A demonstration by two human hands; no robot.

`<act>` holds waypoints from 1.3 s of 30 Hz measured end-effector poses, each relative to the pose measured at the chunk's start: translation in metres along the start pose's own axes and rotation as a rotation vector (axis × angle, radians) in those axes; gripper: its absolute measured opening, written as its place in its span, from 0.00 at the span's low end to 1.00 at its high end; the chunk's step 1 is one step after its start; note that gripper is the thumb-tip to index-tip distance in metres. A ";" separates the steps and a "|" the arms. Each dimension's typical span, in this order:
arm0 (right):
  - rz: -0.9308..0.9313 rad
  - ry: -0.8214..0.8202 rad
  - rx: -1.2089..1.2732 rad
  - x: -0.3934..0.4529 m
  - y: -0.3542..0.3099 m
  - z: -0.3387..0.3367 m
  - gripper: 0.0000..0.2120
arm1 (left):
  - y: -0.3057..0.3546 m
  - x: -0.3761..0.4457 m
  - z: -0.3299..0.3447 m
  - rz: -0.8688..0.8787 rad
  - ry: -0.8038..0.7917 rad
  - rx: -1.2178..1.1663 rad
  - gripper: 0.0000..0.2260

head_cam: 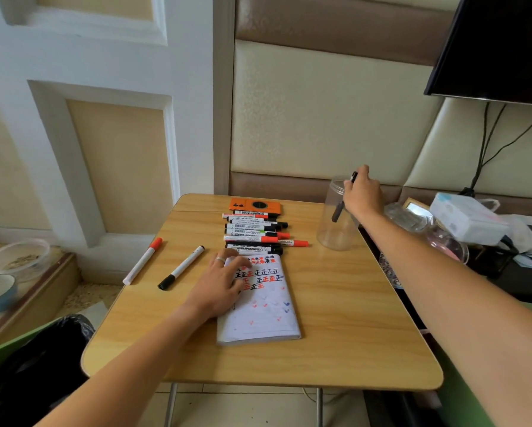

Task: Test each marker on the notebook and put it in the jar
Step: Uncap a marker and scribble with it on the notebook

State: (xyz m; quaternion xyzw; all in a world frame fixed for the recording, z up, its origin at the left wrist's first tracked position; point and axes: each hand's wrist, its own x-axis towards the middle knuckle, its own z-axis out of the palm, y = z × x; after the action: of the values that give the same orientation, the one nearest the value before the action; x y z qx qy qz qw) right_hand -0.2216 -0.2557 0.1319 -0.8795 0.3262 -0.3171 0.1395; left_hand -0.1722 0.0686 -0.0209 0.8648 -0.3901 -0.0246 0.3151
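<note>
Our right hand (361,192) pinches a black marker (340,209) over the mouth of the clear jar (335,223), which stands by the table's (351,318) far right edge. Our left hand (221,285) rests flat, fingers spread, on the notebook (264,303) mid-table. A row of markers (255,234) lies beyond it; two more markers (163,266) lie near the left edge.

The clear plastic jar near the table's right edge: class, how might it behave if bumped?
The jar looks thin-walled, tall and nearly empty, so it is probably light and tips easily. Being near the table edge, it might fall off. The right hand lowering a marker could nudge it.
</note>
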 end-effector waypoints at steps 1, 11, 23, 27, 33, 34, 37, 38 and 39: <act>-0.042 -0.020 -0.047 0.000 0.002 0.001 0.16 | 0.000 -0.001 -0.001 0.004 -0.008 -0.004 0.18; -0.297 -0.136 -0.162 -0.031 -0.001 -0.015 0.08 | -0.004 0.000 -0.001 0.025 -0.062 -0.005 0.16; -0.491 0.046 -0.117 -0.091 -0.016 -0.012 0.09 | -0.015 0.002 -0.011 0.050 -0.125 0.015 0.17; -0.801 0.328 -0.081 -0.100 -0.033 -0.007 0.06 | -0.021 0.001 -0.015 0.082 -0.144 0.012 0.17; -0.751 -0.336 -0.043 -0.125 -0.061 0.051 0.11 | -0.026 -0.002 -0.019 0.094 -0.145 0.012 0.17; -0.698 -0.389 -0.047 -0.126 -0.063 0.065 0.11 | -0.027 -0.003 -0.018 0.096 -0.128 0.013 0.17; -0.600 -0.430 -0.080 -0.126 -0.067 0.095 0.10 | -0.026 -0.006 -0.013 0.122 -0.074 0.050 0.17; -0.593 -0.440 -0.103 -0.126 -0.069 0.102 0.08 | -0.025 -0.006 -0.012 0.128 -0.065 0.066 0.17; -0.593 -0.444 -0.122 -0.126 -0.071 0.106 0.07 | -0.025 -0.006 -0.010 0.132 -0.057 0.080 0.18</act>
State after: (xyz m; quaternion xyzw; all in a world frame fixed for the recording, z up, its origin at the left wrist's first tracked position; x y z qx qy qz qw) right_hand -0.1919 -0.1146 0.0243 -0.9898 0.0373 -0.1252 0.0566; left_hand -0.1575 0.0907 -0.0280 0.8480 -0.4557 -0.0127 0.2701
